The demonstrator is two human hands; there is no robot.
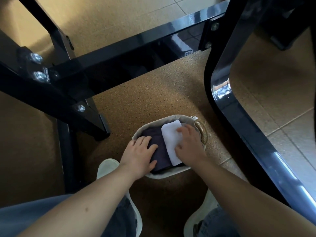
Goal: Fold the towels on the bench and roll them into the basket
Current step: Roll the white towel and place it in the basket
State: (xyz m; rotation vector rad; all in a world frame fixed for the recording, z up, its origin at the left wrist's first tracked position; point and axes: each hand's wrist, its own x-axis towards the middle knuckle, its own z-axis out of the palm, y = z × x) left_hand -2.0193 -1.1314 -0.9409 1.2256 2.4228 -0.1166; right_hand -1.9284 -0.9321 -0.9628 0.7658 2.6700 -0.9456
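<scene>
A brown speckled mat point(153, 93) covers the floor in the middle. Pale tiles point(294, 137) show beside it on the right. A black metal frame point(119, 48) stands over the mat, with a long bar going across. Shiny silver bolts point(39, 76) sit where its bars meet on the left. A curved, shiny black bar point(239, 117) bends down the right side. At the bottom are two white shoes, a left shoe point(106, 165) and a right shoe point(195, 218), and blue jeans point(25, 214).

In the basket point(168, 117), left hand point(138, 152) rests on dark towel point(160, 152); right hand point(190, 145) grips white towel point(171, 140).
</scene>
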